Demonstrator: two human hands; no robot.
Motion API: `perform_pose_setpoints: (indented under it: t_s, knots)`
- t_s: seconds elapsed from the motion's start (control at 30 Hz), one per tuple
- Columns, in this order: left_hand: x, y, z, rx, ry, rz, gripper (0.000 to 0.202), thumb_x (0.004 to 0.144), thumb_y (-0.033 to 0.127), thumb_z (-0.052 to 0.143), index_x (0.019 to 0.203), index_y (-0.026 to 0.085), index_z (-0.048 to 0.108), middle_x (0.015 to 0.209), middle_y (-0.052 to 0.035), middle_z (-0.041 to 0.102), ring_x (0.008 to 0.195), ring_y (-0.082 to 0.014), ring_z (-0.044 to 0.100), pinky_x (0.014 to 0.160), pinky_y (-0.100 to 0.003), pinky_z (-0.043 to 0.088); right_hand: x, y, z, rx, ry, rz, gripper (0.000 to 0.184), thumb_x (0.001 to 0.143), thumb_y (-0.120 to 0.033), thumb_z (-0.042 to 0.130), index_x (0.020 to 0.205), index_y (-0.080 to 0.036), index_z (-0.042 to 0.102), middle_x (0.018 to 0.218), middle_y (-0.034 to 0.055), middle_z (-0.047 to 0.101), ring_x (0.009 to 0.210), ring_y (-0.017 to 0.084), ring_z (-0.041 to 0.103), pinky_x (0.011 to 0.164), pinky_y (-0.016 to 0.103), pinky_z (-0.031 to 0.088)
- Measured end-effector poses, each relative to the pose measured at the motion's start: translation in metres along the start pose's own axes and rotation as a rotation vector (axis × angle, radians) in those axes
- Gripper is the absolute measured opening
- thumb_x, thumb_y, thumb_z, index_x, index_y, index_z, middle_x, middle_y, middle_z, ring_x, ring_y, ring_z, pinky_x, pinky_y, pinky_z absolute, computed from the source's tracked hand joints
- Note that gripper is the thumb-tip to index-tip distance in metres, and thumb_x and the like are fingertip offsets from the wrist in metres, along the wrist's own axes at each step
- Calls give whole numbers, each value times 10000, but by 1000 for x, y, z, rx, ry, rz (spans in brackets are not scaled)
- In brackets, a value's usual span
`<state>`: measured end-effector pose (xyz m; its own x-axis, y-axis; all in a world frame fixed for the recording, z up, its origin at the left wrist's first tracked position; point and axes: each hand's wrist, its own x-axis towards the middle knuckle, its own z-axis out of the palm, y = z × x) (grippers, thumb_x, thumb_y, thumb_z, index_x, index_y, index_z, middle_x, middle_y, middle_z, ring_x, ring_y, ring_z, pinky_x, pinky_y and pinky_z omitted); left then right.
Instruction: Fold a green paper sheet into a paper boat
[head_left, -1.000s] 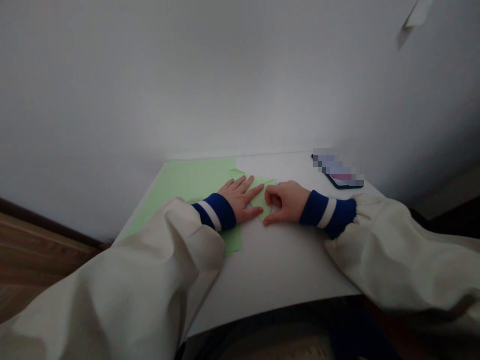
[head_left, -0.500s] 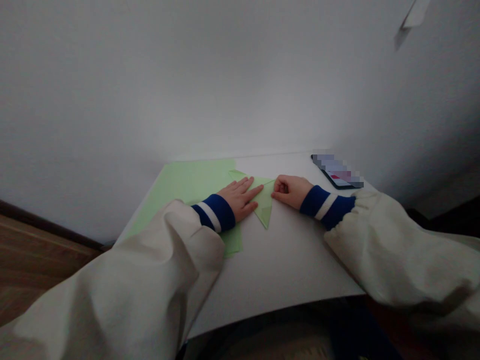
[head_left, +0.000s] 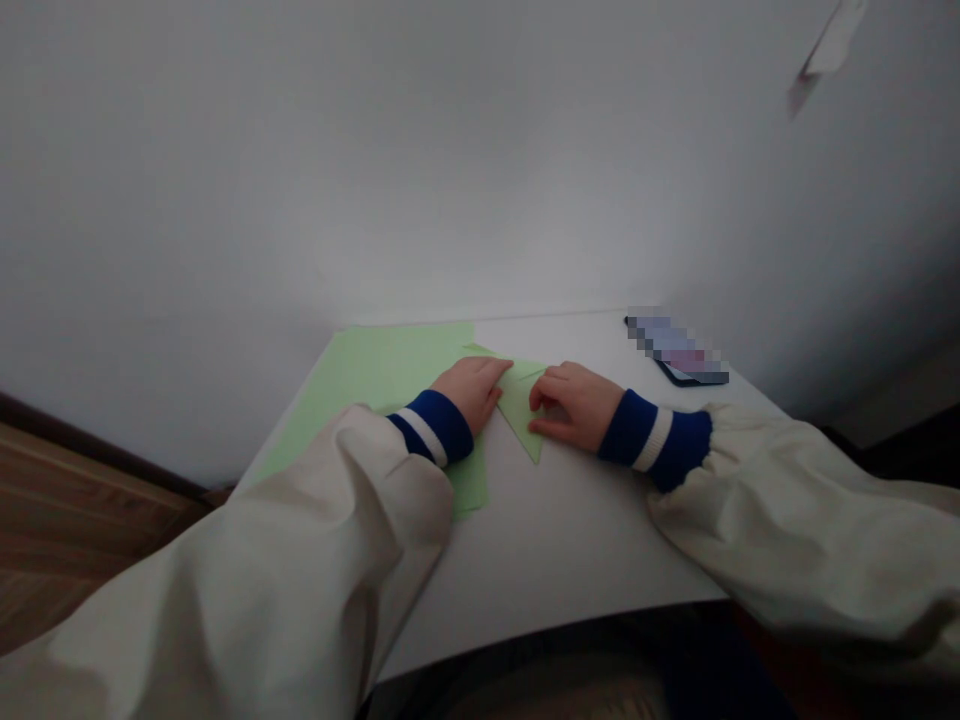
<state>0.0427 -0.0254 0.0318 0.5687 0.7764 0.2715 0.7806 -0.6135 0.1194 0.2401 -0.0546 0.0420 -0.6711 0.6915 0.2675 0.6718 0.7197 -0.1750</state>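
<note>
A small folded piece of light green paper (head_left: pixel 520 405) lies on the white table between my hands, with a pointed corner toward me and a crease near its top. My left hand (head_left: pixel 471 388) rests at its left side, thumb and fingers drawn in on that edge. My right hand (head_left: pixel 576 405) is at its right side, fingers curled and thumb low against the paper. The paper's left and right parts are hidden under the fingers. Below my left forearm and hand lie larger light green sheets (head_left: pixel 382 365).
A phone (head_left: pixel 679 350) with a blurred screen lies at the table's back right. The white table (head_left: pixel 570 540) meets a pale wall (head_left: pixel 465 170) at the back. Wooden furniture (head_left: pixel 82 520) stands low on the left. Something white (head_left: pixel 836 40) hangs on the wall, upper right.
My left hand has drawn its spread fingers in to the paper's left edge. My right hand has opened from a pinch at the right corner and moved slightly down and left over the paper.
</note>
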Motion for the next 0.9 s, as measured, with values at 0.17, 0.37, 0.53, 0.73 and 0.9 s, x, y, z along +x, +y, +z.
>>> perform_pose_setpoints:
  t_s: [0.17,0.37,0.53,0.73,0.9]
  knots:
    - [-4,2,1,137,94,-352,726,755,386,529,1379,85,311,1421,-212,320,1316,-359,267,1062,-548,179,-1,4,3,11,39,-72,185,775,-320,573,851,-159,620,878,89,595,812,192,502,803,349,398]
    - [0,-7,6,-27,-41,-510,1088,648,648,558,1436,81,67,1433,-226,285,1320,-375,260,1045,-582,162,-5,3,7,77,55,-99,392,693,-500,629,857,-149,568,920,105,567,883,211,509,836,369,414]
    - [3,-13,4,-102,18,-508,1100,584,552,684,1418,71,151,1360,-243,389,1263,-382,351,1044,-593,156,-6,1,6,92,47,-116,454,660,-563,630,852,-162,539,935,105,554,891,218,503,832,384,420]
    - [6,-18,4,-550,368,-612,966,584,212,726,1392,132,203,1237,-192,433,941,-224,590,867,-409,463,-7,2,9,123,53,-136,318,692,-427,622,851,-173,515,964,105,556,919,216,502,843,392,421]
    - [8,-12,-2,-992,540,-686,856,627,73,638,1362,227,228,1010,-35,465,487,-21,490,538,-241,497,-8,8,17,99,152,-88,330,700,-321,590,963,-131,527,1054,146,557,1040,238,489,933,410,386]
